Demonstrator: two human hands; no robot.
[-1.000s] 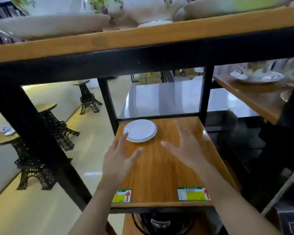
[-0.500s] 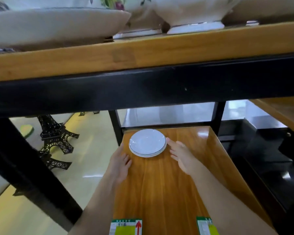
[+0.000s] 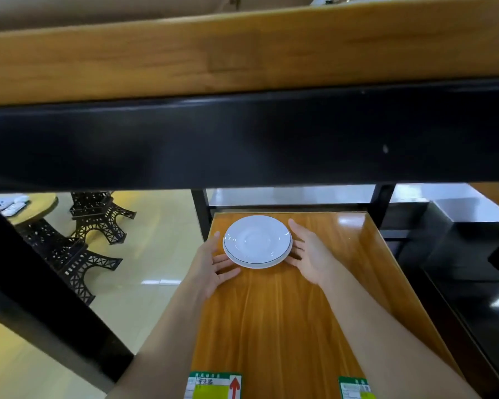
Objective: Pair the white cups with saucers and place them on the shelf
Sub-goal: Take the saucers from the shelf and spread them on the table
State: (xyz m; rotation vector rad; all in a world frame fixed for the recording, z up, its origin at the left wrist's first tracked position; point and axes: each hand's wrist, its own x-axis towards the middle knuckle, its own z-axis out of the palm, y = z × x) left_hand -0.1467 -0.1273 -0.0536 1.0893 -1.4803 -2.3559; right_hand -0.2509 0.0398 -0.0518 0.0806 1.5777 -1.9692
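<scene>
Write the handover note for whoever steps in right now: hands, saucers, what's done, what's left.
Left hand: open, fingers at the left rim of the saucers, no grip yet.
Right hand: open, at the right rim, no grip yet.
Saucers: what looks like a stack of two, white, flat on the shelf near its back edge.
Done: saucers are on the shelf.
Left: no cups in view; fetch them, split the stack, set a cup on each saucer.
</scene>
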